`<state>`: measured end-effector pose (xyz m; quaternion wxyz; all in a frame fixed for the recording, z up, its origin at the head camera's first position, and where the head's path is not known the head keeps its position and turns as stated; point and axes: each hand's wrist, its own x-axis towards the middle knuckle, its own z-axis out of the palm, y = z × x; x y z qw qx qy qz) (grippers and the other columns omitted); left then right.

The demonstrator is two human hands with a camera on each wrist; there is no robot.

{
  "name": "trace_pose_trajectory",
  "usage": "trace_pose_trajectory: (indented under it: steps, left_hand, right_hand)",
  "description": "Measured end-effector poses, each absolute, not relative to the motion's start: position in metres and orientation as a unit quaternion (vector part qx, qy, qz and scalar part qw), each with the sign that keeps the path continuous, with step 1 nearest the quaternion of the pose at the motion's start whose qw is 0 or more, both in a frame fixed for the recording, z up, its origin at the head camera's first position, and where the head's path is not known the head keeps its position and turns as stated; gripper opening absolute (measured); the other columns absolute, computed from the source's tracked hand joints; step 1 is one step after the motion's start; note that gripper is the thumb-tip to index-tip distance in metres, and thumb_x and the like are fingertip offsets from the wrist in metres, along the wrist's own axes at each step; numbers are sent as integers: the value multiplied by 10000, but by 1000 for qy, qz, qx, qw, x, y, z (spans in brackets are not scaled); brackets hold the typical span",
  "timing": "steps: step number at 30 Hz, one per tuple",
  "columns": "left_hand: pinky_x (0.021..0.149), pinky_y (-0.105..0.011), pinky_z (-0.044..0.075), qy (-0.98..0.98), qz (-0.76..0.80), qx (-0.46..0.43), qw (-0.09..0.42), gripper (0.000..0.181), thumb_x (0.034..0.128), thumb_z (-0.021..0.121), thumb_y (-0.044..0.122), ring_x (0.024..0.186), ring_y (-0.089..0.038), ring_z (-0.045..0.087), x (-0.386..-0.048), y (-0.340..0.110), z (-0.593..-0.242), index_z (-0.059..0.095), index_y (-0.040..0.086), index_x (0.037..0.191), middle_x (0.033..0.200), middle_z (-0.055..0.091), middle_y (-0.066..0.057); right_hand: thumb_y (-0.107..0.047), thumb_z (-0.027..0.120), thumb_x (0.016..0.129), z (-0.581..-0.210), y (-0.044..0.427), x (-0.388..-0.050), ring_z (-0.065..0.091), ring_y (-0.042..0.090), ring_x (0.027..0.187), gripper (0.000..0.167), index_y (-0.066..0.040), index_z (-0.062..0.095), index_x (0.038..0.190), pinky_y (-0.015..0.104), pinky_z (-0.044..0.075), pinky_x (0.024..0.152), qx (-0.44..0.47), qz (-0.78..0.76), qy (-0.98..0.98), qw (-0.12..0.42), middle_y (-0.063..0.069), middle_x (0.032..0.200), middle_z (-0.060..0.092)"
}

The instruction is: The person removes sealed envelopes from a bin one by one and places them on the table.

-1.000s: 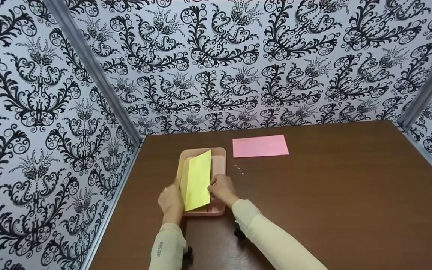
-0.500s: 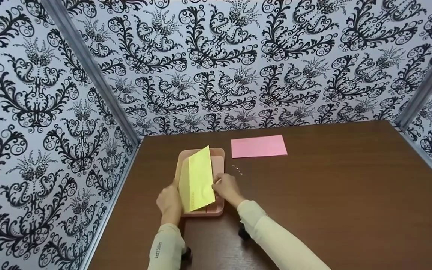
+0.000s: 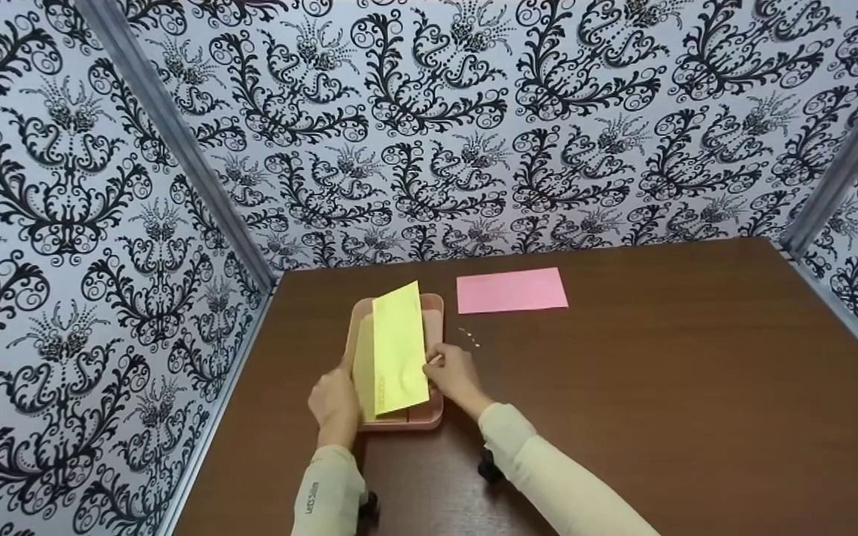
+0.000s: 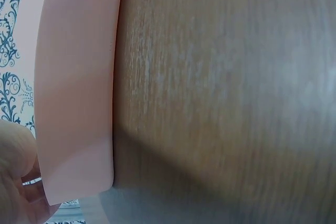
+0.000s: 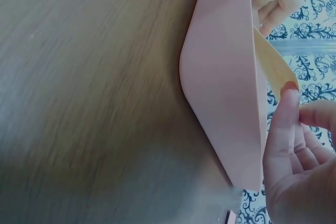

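A yellow envelope [image 3: 401, 353] slants up out of a shallow pink tray [image 3: 433, 305] in the head view. My right hand [image 3: 457, 372] pinches the envelope's right edge between thumb and fingertips; the right wrist view shows this pinch [image 5: 294, 145] above the tray wall. Under the envelope, a duller yellow sheet [image 3: 364, 372] lies along the tray's left side. My left hand [image 3: 334, 402] grips the tray's left rim, its fingertips mostly hidden in the head view. In the left wrist view, part of that hand [image 4: 18, 171] curls at the tray wall [image 4: 76, 87].
A pink envelope-sized paper [image 3: 512, 291] lies flat on the brown table [image 3: 660, 372], behind and right of the tray. Small white bits [image 3: 470, 338] lie beside the tray. Patterned walls [image 3: 429, 149] stand at the back and sides.
My right hand has shifted slightly right, drawing the yellow envelope up and right, so more of the duller yellow sheet shows. My left hand stays at the tray's rim.
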<state>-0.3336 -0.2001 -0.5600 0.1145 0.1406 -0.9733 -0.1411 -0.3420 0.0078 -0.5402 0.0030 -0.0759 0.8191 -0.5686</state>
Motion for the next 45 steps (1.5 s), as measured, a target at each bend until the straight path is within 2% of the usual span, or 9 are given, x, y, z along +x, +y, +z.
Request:
trace_pose_trajectory:
  steps: [4, 6, 11, 14, 25, 36, 45]
  left_hand:
    - [620, -503, 556, -973, -137, 149, 108, 196, 953, 536, 2, 779, -384, 720, -334, -200, -560, 728, -10, 990, 878, 740, -222]
    - [618, -501, 556, -973, -137, 151, 105, 192, 951, 536, -1, 776, -383, 719, -334, -200, -560, 725, -30, 960, 873, 737, -225]
    - [609, -500, 559, -975, -132, 151, 96, 207, 949, 531, -5, 783, -389, 724, -334, -199, -561, 734, -37, 928, 885, 742, -236]
    - [605, -504, 560, -975, -132, 151, 96, 220, 955, 530, 8, 789, -398, 724, -335, -199, -561, 747, -23, 939, 898, 744, -243]
    - [593, -517, 553, -974, -132, 150, 107, 241, 975, 518, 41, 766, -414, 720, -337, -200, -561, 753, -13, 959, 891, 741, -258]
    - [607, -536, 550, -973, -142, 148, 105, 234, 951, 527, 20, 787, -420, 719, -337, -202, -562, 749, 38, 1021, 914, 742, -251]
    - [615, -541, 553, -970, -142, 139, 140, 249, 978, 515, 39, 768, -431, 720, -333, -199, -563, 758, 43, 1034, 873, 743, -252]
  right_hand:
    - [30, 611, 843, -543, 11, -342, 696, 464, 680, 82, 60, 634, 916, 287, 547, 509, -74, -592, 803, 7, 276, 806, 705]
    - [38, 608, 847, -545, 12, -342, 684, 422, 614, 89, 62, 630, 930, 343, 568, 518, -70, -603, 795, 13, 279, 781, 690]
    - [45, 602, 865, -548, 16, -344, 603, 176, 488, 68, 31, 619, 929, 381, 583, 527, -50, -631, 773, 32, 116, 691, 637]
    - [36, 609, 875, -549, 19, -344, 574, 119, 484, 58, 27, 615, 932, 376, 588, 536, -39, -645, 762, 39, 75, 697, 628]
    - [-12, 634, 894, -549, 31, -349, 584, 100, 503, 124, 42, 643, 1005, 364, 598, 572, -7, -660, 750, 41, 25, 691, 633]
    - [-16, 635, 912, -544, 50, -358, 617, 113, 555, 162, 49, 644, 1059, 318, 592, 571, 32, -687, 726, 28, 131, 828, 728]
    - [-5, 622, 914, -544, 66, -364, 626, 147, 589, 177, 75, 621, 1073, 280, 574, 554, 61, -720, 691, 24, 48, 733, 662]
